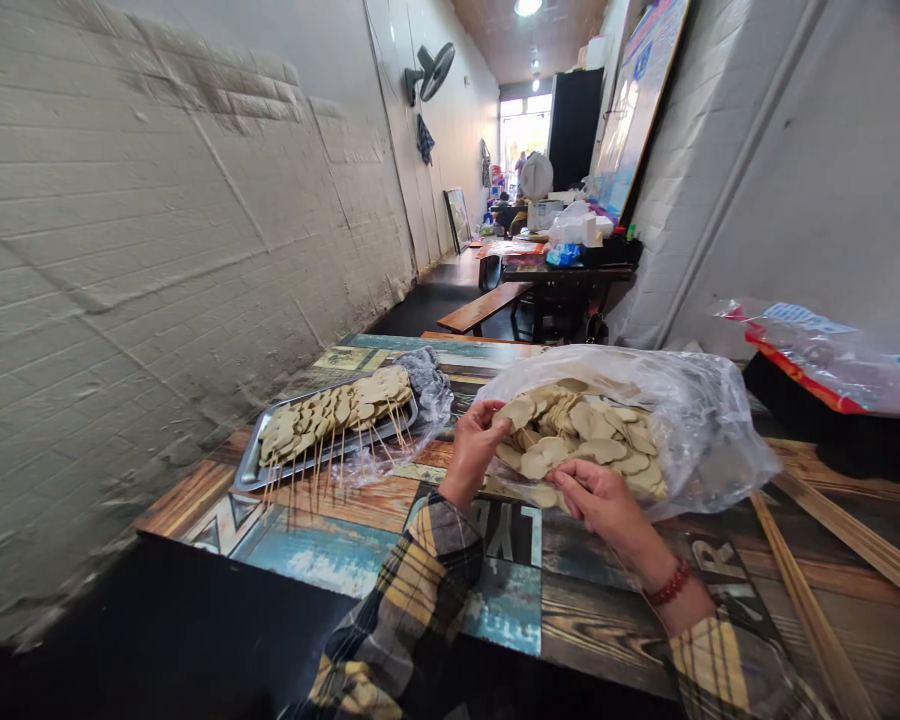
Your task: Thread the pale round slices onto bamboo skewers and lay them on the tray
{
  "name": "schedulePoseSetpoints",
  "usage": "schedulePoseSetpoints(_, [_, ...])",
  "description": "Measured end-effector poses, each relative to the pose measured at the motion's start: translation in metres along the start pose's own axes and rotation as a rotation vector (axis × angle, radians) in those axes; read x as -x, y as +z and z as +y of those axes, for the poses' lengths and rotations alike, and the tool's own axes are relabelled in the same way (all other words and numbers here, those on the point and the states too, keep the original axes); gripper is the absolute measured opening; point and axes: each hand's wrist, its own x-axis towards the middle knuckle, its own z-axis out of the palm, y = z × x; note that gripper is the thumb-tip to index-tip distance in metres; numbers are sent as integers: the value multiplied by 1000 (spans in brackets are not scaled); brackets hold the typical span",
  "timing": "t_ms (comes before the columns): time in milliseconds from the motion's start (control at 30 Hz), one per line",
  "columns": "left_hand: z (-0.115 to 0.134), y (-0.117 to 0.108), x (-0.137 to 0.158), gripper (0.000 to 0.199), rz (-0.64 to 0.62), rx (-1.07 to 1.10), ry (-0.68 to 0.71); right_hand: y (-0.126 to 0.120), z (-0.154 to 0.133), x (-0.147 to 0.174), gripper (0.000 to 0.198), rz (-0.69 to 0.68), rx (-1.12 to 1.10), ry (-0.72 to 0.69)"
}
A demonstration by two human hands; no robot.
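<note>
My left hand point(478, 447) is closed, with a pale, flat round slice point(517, 411) pinched between thumb and fingers. Close by, my right hand point(594, 493) has its thumb and forefinger pressed together beside the slices; what is between them I cannot make out. Both hands are at the mouth of a clear plastic bag point(709, 410), where many loose slices point(600, 432) lie heaped. To the left, a metal tray point(249, 465) bears rows of skewered slices point(330, 415), their thin sticks point(319, 462) poking out over the near rim.
Bundles of bare wooden skewers point(814, 605) lie on the patchwork wooden table point(307, 548) at right. Crumpled plastic point(426, 385) sits behind the tray. A red-edged plastic package point(832, 350) rests on a black object at far right. A brick wall point(157, 250) runs along the left.
</note>
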Motion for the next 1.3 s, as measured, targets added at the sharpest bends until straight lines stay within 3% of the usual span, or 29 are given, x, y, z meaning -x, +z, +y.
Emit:
schedulePoseSetpoints(467, [0, 0, 0, 21, -43, -189, 114, 0, 4, -3, 30, 1, 39, -27])
schedulePoseSetpoints(767, [-4, -2, -2, 21, -52, -224, 112, 1, 6, -6, 31, 14, 69, -45])
schedulePoseSetpoints(1000, [-4, 2, 3, 24, -92, -148, 62, 2, 6, -6, 31, 37, 89, -72])
schedulePoseSetpoints(1300, [6, 3, 6, 34, -122, 113, -106, 0, 9, -6, 36, 61, 63, -129])
